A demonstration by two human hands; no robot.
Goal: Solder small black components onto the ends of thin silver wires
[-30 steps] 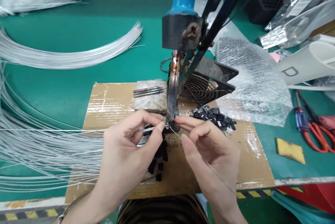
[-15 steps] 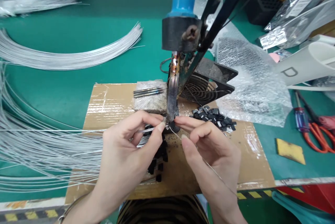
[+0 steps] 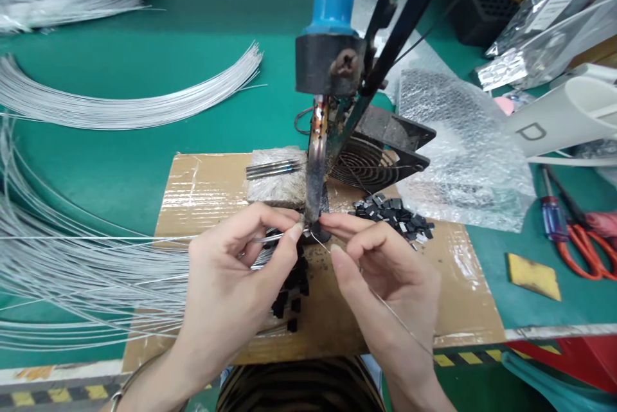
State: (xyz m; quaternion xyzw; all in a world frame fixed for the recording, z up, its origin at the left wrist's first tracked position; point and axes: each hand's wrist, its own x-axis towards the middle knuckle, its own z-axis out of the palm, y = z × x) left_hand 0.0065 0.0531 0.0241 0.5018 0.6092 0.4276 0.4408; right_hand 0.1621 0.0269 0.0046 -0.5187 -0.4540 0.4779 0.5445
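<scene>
My left hand (image 3: 236, 277) pinches a thin grey cable (image 3: 267, 238) between thumb and forefinger, its end right under the tip of a soldering iron (image 3: 315, 187). The iron points downward, held by a black clamp on a metal arm. My right hand (image 3: 390, 277) is closed on a thin strand of solder wire (image 3: 321, 243), which runs across the palm and curves up to the iron's tip. My right forefinger reaches close beside that tip. The joint itself is tiny and partly hidden by my fingertips and the iron.
Small black connector pieces (image 3: 393, 216) are heaped on the cardboard (image 3: 463, 277), right of the iron. Behind stands a black fan (image 3: 371, 164). Bundled grey cables (image 3: 91, 277) spread at left, several ending in black pieces (image 3: 279, 304). A yellow sponge (image 3: 533, 276) and red-handled scissors (image 3: 581, 254) lie right.
The soldering iron and its arm have shifted slightly left. My right hand has moved a little left with the solder wire; my left hand has barely moved, still pinching the cable.
</scene>
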